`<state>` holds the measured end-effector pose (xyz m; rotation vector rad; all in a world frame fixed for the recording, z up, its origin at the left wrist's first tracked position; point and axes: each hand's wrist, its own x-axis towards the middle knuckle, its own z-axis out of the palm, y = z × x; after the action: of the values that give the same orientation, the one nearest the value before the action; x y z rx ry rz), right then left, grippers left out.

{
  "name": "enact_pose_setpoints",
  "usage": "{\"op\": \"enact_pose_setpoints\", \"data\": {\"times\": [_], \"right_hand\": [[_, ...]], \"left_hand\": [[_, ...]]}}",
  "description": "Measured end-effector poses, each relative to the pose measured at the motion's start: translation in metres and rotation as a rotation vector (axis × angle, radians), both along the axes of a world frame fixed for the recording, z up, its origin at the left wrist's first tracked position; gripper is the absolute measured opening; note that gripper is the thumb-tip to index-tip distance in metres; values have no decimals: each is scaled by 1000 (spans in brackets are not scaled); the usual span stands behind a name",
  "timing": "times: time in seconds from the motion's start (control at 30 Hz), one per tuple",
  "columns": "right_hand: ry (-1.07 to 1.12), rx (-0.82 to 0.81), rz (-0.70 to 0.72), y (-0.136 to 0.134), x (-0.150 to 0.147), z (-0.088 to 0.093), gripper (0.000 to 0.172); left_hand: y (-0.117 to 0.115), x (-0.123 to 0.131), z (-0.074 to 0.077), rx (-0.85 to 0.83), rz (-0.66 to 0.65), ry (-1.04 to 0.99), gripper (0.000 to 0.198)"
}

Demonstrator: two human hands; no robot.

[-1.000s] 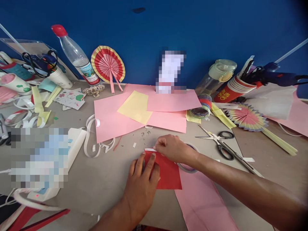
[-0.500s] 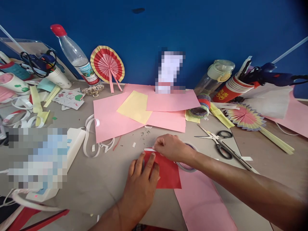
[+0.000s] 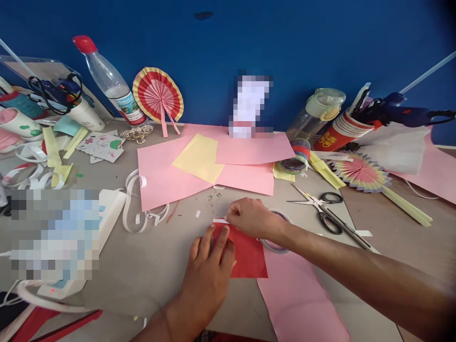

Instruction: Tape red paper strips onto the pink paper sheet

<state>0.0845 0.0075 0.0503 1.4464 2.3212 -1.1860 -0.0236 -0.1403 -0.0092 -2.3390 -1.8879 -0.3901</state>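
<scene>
A red paper square (image 3: 248, 256) lies on the grey table (image 3: 149, 266) just in front of me. My left hand (image 3: 208, 273) rests flat on its left part, fingers stretched out and pressing it down. My right hand (image 3: 249, 217) is at the paper's far edge, fingers pinched on a thin white strip (image 3: 221, 221) that runs along that edge. A roll of tape (image 3: 276, 237) lies under my right wrist, partly hidden. A long pink sheet (image 3: 299, 299) lies to the right of the red paper.
Pink and yellow sheets (image 3: 199, 164) lie beyond my hands. Scissors (image 3: 322, 211) sit to the right, with tape rolls (image 3: 297, 159), a cup stack (image 3: 338, 133), a glue gun (image 3: 402, 111) and a paper fan (image 3: 359, 173). A bottle (image 3: 110, 83), another fan (image 3: 157, 97) and scraps lie left.
</scene>
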Motion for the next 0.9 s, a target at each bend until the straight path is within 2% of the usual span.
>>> {"op": "enact_pose_setpoints", "data": {"times": [0.33, 0.9], "right_hand": [[-60, 17, 20, 0, -3, 5, 24], [-93, 58, 71, 1, -3, -2, 23]], "left_hand": [[2, 0, 0, -15, -26, -7, 23], [5, -4, -5, -54, -56, -70, 25]]}}
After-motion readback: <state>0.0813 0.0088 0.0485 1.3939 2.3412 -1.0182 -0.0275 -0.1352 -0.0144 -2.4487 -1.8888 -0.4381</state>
